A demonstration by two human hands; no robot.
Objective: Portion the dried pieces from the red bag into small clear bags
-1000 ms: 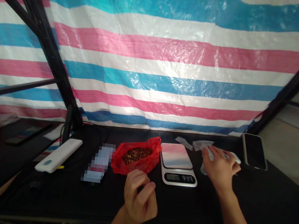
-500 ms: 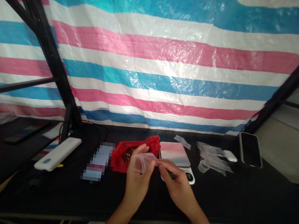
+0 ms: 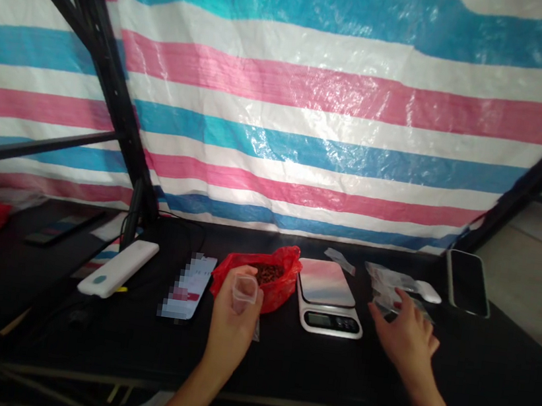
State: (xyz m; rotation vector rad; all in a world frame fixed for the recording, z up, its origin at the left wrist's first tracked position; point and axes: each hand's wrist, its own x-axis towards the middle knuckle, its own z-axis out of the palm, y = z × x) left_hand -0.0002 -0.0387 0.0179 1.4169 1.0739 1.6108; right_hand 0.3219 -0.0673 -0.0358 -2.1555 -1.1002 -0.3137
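1. The left hand (image 3: 230, 324) grasps a clear bag (image 3: 245, 285); its fingers curl around the plastic, and the round mouth stands open, facing up. One loose part hangs beside the palm. The bag is just in front of the red bag (image 3: 283, 291), which holds brown bits (image 3: 269, 274).

2. The right hand (image 3: 406, 337) is at the small bags (image 3: 385, 278), to the right of the scale (image 3: 331, 296). Its thumb and first finger are spread apart; whether they have hold of any plastic, I cannot tell.

3. The step in hand, as I judge it: one side holds the bag ready, while the other reaches into the clear plastic.

4. The next move calls, in my opinion, for a fine pinch on the right, and a light, steady grasp on the left, so that the mouth does not collapse.
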